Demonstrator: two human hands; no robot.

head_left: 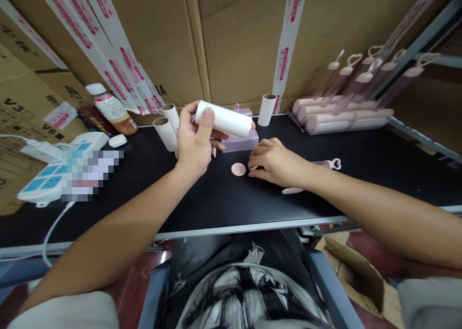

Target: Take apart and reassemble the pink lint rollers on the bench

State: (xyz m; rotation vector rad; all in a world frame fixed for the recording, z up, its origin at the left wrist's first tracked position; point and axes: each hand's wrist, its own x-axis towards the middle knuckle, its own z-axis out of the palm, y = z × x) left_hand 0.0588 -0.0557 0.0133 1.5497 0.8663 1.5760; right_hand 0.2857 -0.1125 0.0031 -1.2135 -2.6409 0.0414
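My left hand [195, 141] is wrapped round a white lint roller refill [227, 120], held tilted above the table with the thumb on top. On the table, my right hand [270, 161] has its fingers pinched on a small pink disc [254, 167], mostly hidden beneath them. Just left of those fingers lies another pink disc [238, 169]. Behind the raised roll is a clear lilac plastic case [241, 143], partly covered by it. Under my right forearm a pale flat piece [292, 191] and a pink heart-ended handle [335, 164] show in part.
White rolls [165, 132] stand behind my left hand, and one more roll [267, 110] stands at the back. Pink cylinders with heart-topped handles [346, 117] are stacked back right. A power strip [54, 175] and bottle [111, 108] are at left; cardboard [238, 40] walls the back.
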